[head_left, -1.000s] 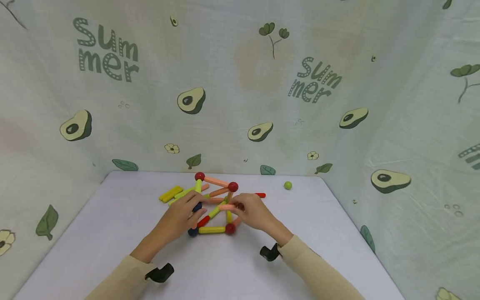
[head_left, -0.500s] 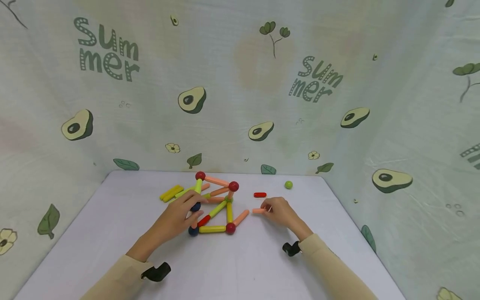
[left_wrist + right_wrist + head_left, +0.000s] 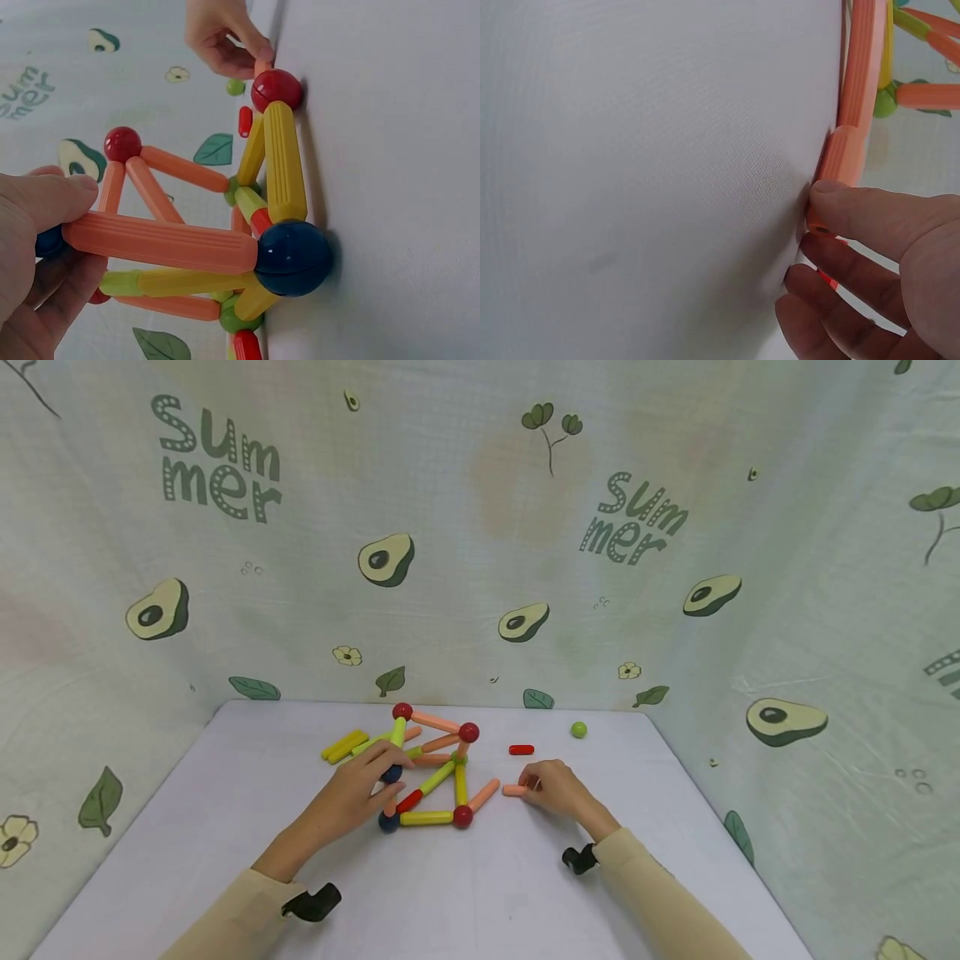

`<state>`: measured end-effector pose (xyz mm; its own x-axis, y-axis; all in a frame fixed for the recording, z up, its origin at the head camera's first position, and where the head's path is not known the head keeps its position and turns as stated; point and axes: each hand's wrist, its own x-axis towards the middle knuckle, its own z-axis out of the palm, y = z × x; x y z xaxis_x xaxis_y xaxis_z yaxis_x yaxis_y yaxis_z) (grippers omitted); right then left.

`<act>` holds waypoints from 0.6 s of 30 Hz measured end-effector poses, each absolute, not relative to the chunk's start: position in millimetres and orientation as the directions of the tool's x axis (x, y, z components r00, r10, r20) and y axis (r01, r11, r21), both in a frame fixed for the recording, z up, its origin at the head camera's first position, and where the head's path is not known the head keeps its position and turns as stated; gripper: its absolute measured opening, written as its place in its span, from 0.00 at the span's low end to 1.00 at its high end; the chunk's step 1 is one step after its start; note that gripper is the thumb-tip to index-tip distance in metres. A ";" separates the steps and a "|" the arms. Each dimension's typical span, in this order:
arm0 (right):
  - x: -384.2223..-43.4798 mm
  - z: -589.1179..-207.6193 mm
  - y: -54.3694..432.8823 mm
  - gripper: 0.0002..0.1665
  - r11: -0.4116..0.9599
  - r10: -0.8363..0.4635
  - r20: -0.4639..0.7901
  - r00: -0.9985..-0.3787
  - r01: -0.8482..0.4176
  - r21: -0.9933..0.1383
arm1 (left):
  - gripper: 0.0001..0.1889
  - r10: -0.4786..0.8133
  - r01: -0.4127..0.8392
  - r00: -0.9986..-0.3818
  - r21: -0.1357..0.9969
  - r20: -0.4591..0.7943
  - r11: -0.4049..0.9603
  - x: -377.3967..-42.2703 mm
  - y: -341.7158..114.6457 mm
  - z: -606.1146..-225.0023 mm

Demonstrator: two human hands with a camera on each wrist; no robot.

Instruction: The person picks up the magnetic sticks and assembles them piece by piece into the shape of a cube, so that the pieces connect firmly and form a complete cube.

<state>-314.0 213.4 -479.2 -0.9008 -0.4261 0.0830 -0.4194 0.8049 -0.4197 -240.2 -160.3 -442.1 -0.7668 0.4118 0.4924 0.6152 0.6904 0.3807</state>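
Observation:
A frame of magnetic sticks and balls stands on the white table. My left hand (image 3: 352,789) holds its near left side at the upper blue ball (image 3: 392,772), the thumb on the end of an orange stick (image 3: 161,241) that runs to the lower blue ball (image 3: 294,259). A yellow stick (image 3: 426,818) joins that ball to a red ball (image 3: 462,816), from which another orange stick (image 3: 486,794) sticks out rightward. Just right of it, my right hand (image 3: 558,789) pinches a short orange stick (image 3: 513,790) low at the tabletop. Whether the two orange sticks touch, I cannot tell.
A short red stick (image 3: 521,750) lies behind my right hand, with a green ball (image 3: 579,730) farther back. Yellow sticks (image 3: 345,745) lie left of the frame, behind my left hand. A printed cloth (image 3: 450,527) hangs around the back and sides.
My right hand has drawn the short orange stick out from the frame's middle, to the right, then slightly lower and nearer. The red stick is now uncovered. My left hand keeps its place.

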 end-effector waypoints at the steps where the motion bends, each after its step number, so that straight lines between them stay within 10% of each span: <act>1: -313.9 -479.1 213.3 0.06 0.804 -0.426 0.081 -0.901 -0.418 -0.423 | 0.20 0.412 0.616 -0.766 0.381 0.493 0.690 -240.1 -160.3 -441.8; 18: -313.6 -473.3 211.4 0.11 0.802 -0.417 0.102 -0.903 -0.418 -0.425 | 0.22 0.441 0.640 -0.746 0.353 0.499 0.683 -239.0 -166.6 -439.2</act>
<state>-313.6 211.4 -473.3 -0.9032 -0.4170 0.1017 -0.4184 0.8025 -0.4254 -239.0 -166.6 -439.2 -0.7461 0.4406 0.4992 0.6396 0.6828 0.3532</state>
